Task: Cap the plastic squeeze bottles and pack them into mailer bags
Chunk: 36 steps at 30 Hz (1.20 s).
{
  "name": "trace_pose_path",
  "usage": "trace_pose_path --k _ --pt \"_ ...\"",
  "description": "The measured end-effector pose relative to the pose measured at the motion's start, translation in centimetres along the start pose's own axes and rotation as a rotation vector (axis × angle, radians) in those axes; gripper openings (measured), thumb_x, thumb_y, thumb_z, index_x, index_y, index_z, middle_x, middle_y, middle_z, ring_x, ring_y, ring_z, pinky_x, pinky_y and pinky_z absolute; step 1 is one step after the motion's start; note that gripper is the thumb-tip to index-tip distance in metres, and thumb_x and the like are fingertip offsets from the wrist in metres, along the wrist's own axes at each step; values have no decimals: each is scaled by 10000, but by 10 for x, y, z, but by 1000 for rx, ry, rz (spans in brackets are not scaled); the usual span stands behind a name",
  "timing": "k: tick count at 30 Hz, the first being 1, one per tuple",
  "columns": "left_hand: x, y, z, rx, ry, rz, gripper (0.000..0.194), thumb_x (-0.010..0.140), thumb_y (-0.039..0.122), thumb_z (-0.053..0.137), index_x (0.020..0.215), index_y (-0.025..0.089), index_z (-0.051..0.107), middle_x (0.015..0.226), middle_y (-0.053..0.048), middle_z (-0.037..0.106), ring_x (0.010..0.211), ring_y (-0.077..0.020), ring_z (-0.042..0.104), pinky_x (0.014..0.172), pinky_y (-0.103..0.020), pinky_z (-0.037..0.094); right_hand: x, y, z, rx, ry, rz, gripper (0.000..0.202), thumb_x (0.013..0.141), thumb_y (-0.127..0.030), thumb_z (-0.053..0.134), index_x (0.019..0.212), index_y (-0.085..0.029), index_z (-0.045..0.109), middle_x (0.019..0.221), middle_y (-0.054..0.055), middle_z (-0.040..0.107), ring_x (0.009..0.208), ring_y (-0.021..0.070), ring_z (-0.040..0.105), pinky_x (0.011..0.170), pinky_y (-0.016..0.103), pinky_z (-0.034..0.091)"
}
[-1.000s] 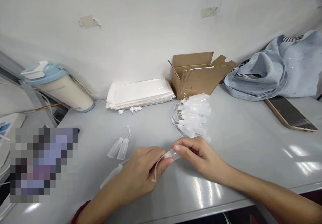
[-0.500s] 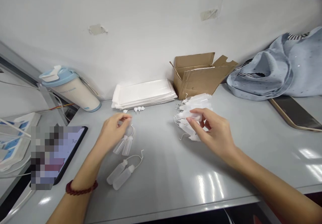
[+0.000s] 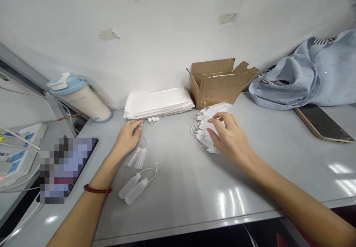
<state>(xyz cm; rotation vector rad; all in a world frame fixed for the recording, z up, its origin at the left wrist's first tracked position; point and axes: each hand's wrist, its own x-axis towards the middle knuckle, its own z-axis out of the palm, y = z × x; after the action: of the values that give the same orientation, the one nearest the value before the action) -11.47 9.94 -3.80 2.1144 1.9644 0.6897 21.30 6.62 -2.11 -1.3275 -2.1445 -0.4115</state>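
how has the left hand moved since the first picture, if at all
Yes: judged against the stack of flat white rectangular packets, the bare left hand has moved forward and leftward, and is now near the stack's front left corner.

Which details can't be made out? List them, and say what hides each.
All in the head view:
Bottle pile: partly hidden by the right grip.
White tip: partly covered by the left grip; whether held, unclear.
Cardboard box: floor hidden by its front wall.
Blue cloth: cut off by the right edge.
Screen at left: pixelated.

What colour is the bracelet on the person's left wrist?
Dark red; the bracelet shows best in the head view.
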Motion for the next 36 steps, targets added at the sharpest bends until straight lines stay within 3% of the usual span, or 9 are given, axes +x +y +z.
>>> trace_pose_path --k 4,7,10,13,16,21,26,31,36 --pt "-3 9 -1 -4 11 11 283 790 280 467 932 161 681 961 -88 647 791 -222 596 818 -372 461 -3 -13 -1 176 75 -67 156 871 -122 462 964 -148 585 1001 162 565 900 267 520 688 386 457" --pt "-6 14 -4 -27 22 4 182 749 252 509 782 178 672 810 -59 647 713 -208 582 782 -347 457 -8 -31 -3 345 43 -180 148 875 -116 456 938 -157 583 935 133 593 856 233 546 687 358 444" --pt "-8 19 -7 -82 36 -15 102 701 231 552 713 186 643 717 -45 637 705 -218 584 748 -335 455 -8 -54 -9 452 -106 -274 152 898 -147 441 848 -145 585 800 90 615 713 181 552 650 315 418" --pt "-10 25 -10 -175 45 -42 61 662 211 589 701 185 627 686 -33 638 697 -219 589 738 -338 457 -3 -84 -17 519 -393 -287 234 923 -194 421 748 -143 568 662 36 597 555 129 525 541 259 370" --pt "-11 31 -10 -301 52 -82 57 631 194 624 687 181 622 664 -20 635 685 -215 591 729 -345 460 2 -118 -21 505 -653 -378 156 909 -229 455 856 -135 568 667 24 631 504 126 540 452 244 314" --pt "-12 37 -9 -581 76 -180 101 598 168 686 679 165 626 674 -3 638 681 -183 597 700 -312 474 3 -155 -13 347 -606 -800 339 761 -53 475 1099 -62 501 693 53 644 501 167 541 372 278 267" --pt "-13 44 -17 -990 65 -301 127 619 161 726 702 126 636 672 1 630 650 -128 595 660 -253 502 3 -161 -6 314 -550 -843 341 732 -14 452 1067 -40 502 616 48 624 482 171 548 362 287 298" --pt "-7 40 -28 -1370 139 -452 67 703 88 655 658 114 612 668 -9 624 653 -83 600 665 -179 531 5 -160 -2 326 -660 -797 284 751 -83 515 1034 -74 502 622 40 643 474 169 569 371 266 325" --pt "-4 35 -31 -1548 181 -523 117 714 1 611 652 100 607 673 -22 637 640 -80 610 633 -163 552 3 -152 -4 274 -750 -753 295 757 -107 527 1049 -74 499 636 43 651 488 173 576 374 263 288"
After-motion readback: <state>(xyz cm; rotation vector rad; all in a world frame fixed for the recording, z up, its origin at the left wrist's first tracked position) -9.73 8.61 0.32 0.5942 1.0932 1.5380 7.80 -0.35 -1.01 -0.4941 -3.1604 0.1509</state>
